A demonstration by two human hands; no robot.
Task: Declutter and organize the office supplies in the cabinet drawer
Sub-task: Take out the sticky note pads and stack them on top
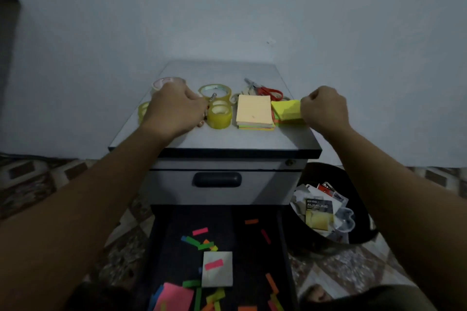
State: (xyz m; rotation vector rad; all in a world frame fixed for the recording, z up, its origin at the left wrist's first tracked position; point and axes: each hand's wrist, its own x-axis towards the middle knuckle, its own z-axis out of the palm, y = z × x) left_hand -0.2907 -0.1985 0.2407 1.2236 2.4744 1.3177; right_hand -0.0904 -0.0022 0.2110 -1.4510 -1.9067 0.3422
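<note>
Your right hand (324,106) is curled around a yellow pad (286,108) at the right edge of the cabinet top (227,139), with the pad tilted and its left end just beside a stack of sticky notes (255,112). Your left hand (174,106) rests on the left side of the top with its fingers bent under. Small bits show at its fingertips, but whether it grips any of them cannot be told. Several tape rolls (219,113) stand around that hand, one partly hidden behind it. Red-handled scissors (270,92) lie behind the notes. Below, the upper drawer front is closed. The open drawer (247,255) underneath still holds scattered paper slips (199,231), a grey pad (217,275) with a pink slip on it, and pink notes (174,296) near its front. To the right of the cabinet stands a black bin (316,171) holding a battery pack (319,213) and other wrappers.
</note>
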